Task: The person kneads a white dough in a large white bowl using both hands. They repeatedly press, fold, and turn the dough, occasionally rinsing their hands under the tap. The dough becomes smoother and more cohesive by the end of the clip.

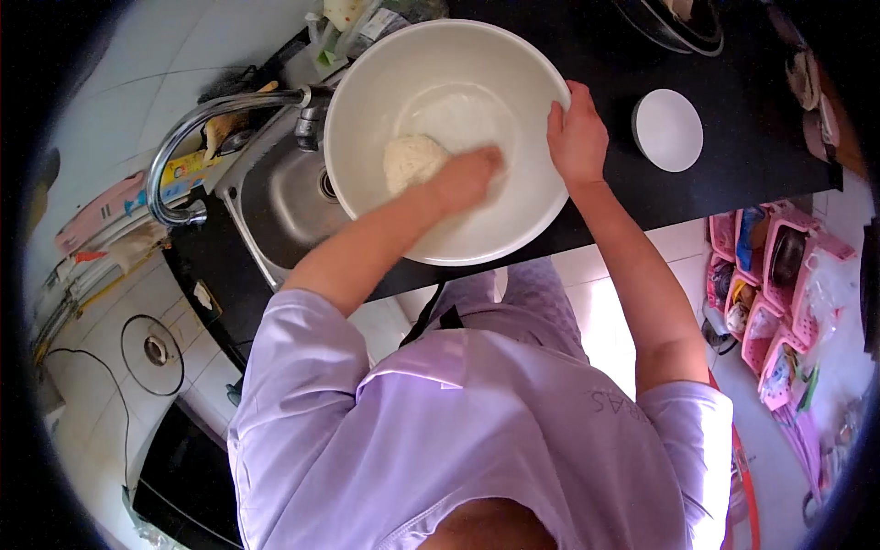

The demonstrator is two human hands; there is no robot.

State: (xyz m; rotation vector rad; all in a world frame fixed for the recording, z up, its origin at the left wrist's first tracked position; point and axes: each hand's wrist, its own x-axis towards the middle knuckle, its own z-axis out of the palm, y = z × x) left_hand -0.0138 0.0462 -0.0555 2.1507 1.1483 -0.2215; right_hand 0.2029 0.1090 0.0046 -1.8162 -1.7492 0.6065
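A large white basin (474, 62) sits on the dark countertop and overlaps the edge of the sink. Inside it, a rounded lump of pale dough (411, 159) rests on the left part of the bottom. My left hand (474, 173) is down in the basin just right of the dough, blurred by motion, its fingers curled. Whether it holds anything is hidden. My right hand (581, 141) grips the basin's right rim, thumb on the inside and fingers outside.
A small white bowl (668, 130) stands on the black countertop (749, 158) at right. On the left, a curved chrome faucet (165, 151) reaches beside the steel sink (289, 196). Plastic bags (364, 27) lie behind the basin. Pink baskets (784, 275) hang at lower right.
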